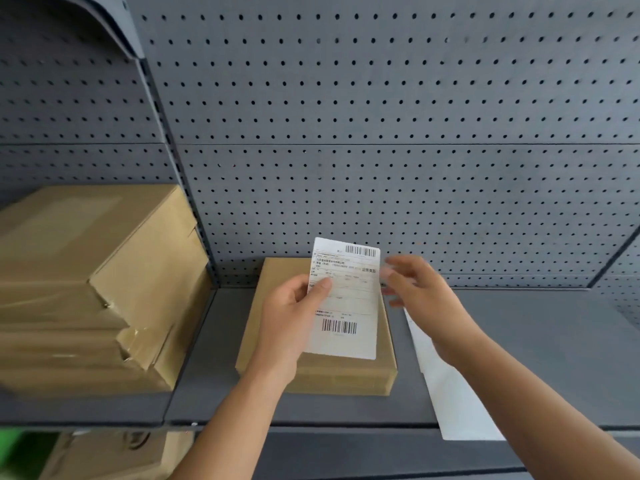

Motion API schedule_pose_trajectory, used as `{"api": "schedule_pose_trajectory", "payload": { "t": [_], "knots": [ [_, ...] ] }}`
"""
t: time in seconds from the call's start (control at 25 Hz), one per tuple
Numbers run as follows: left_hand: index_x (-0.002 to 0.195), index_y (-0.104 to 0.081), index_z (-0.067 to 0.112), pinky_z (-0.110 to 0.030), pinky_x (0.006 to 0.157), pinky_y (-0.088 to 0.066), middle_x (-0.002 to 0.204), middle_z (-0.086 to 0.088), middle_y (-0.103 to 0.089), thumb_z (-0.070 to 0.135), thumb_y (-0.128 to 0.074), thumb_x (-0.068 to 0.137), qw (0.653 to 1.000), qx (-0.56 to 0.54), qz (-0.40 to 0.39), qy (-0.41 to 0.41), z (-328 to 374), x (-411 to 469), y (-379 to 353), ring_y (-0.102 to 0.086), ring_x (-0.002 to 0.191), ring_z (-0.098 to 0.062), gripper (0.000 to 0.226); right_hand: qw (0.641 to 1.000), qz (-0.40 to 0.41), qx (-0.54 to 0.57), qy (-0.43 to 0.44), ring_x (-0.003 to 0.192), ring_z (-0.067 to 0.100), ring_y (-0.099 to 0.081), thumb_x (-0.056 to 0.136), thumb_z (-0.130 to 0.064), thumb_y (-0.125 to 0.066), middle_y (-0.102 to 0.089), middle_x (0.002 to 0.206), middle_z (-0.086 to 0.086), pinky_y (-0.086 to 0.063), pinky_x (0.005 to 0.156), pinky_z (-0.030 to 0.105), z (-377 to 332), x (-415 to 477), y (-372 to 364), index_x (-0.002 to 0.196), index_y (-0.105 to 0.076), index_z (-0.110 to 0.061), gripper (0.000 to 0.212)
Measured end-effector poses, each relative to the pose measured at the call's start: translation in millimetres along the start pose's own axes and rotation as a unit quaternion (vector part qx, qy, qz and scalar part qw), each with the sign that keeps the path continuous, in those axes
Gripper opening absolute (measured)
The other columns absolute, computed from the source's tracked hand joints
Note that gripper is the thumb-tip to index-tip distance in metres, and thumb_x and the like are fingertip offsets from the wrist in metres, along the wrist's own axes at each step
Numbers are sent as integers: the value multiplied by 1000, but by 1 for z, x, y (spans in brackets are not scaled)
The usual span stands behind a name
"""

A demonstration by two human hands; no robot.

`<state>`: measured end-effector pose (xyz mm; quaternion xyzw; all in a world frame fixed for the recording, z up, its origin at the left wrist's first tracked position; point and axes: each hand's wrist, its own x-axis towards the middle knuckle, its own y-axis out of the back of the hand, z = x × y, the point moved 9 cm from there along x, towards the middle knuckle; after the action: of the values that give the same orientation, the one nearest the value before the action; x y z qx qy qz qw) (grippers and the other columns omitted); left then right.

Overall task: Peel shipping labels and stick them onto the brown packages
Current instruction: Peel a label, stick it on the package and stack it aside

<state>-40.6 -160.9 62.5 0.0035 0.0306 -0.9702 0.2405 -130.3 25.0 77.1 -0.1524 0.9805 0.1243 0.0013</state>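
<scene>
White label (346, 299): a printed sheet with a barcode at the top and another near the bottom. It is held face out and slightly tilted just above the package, not yet pressed down.
Brown package (346, 375): a flat carton lying on the shelf, directly under the label. No label is stuck on the part of its top that shows.
Done so far: one label is in hand and lined up over the package. Whether its backing is already off I cannot tell from here.
Left to do: by my reckoning, lay the label flat on the carton and smooth it, then go on to the other cartons.
Left hand (291, 313): grips the label's left edge, thumb (320, 289) on the printed face and the other fingers curled behind it. The forearm comes up from below.
Right hand (419, 289): blurred, just beside the label's right edge. Its fingers (398, 263) are spread apart and fairly straight, clamped on nothing I can make out. I cannot tell whether a fingertip touches the edge.
Sheets (453, 393): white paper lying on the shelf to the right of the package, partly under the right forearm and reaching past the front lip.
Stack (86, 289): more taped brown cartons piled at the left, with no printed label on the faces turned this way.
Shelf (536, 341): grey metal, with a pegboard (381, 133) behind it.
</scene>
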Motion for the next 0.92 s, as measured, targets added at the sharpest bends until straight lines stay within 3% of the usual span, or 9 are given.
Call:
{"api": "schedule_pose_trajectory", "payload": {
  "t": [0.08,0.2,0.48,0.68,0.92],
  "knots": [
    [100,-77,15,-44,81,-62,95,-1,-81,24,-67,98,1000,-8,7,19,-6,6,8,-77,89,-22,14,995,-66,60,-51,90,20,-71,100,-25,-56,-75,104,3,-58,84,37,19,2,-22,108,-69,-17,17],
    [103,-77,17,-44,83,-64,98,1,-81,24,-65,100,999,1,-9,37,-15,14,11,-78,90,-18,15,992,-87,71,-53,91,26,-73,100,-17,-56,-77,100,6,-59,87,40,27,7,-39,104,-71,-8,18],
    [103,-79,27,-11,67,-52,95,19,-79,26,-62,101,985,172,-30,-10,-19,41,23,-71,85,7,18,999,-31,-7,-33,83,26,-74,97,-14,-61,-78,89,5,-61,80,40,30,32,-42,98,-71,-9,11],
    [104,-79,18,-30,74,-60,96,12,-79,26,-68,97,969,246,-31,-11,-25,63,28,-73,84,-1,15,996,12,-83,-14,72,23,-71,95,-17,-63,-73,81,6,-60,73,42,34,43,-44,104,-64,-20,10],
    [120,-62,21,-21,60,-42,93,3,-70,32,-73,93,950,311,-2,12,-40,75,33,-65,82,-5,31,988,20,-150,-5,71,14,-62,94,-21,-64,-66,78,-1,-40,59,25,43,51,-47,117,-53,-25,25]
  ]
}}
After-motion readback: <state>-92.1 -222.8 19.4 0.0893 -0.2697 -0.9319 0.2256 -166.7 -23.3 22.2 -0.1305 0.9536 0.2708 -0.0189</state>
